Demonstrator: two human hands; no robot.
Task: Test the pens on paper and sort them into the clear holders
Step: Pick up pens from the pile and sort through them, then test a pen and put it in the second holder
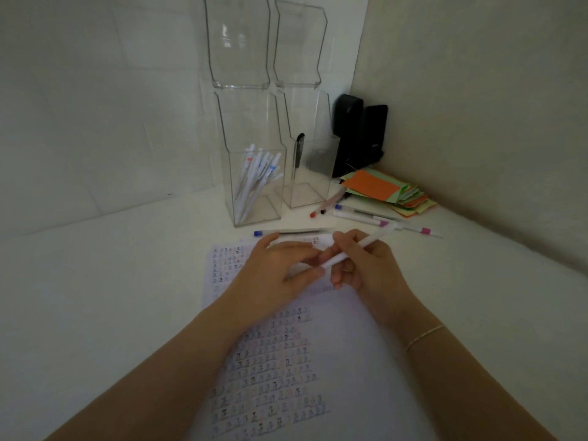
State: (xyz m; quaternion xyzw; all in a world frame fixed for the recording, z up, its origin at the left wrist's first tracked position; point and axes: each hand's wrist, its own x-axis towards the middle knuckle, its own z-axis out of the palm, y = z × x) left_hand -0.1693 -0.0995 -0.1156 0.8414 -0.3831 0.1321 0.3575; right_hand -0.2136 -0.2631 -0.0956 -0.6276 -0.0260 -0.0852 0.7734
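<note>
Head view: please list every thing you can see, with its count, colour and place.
clear holders: two on the table, two more stacked above, at the back wall
white pens: several, in the left holder
black pen: one, in the right holder
loose pens: several, on the table right of the holders
paper: one white sheet with rows of test marks, under the hands
coloured notes: one pile, orange and green, in the right corner
black object: by the corner wall
left hand: touches the white pen's lower end
right hand: grips that pen
</note>
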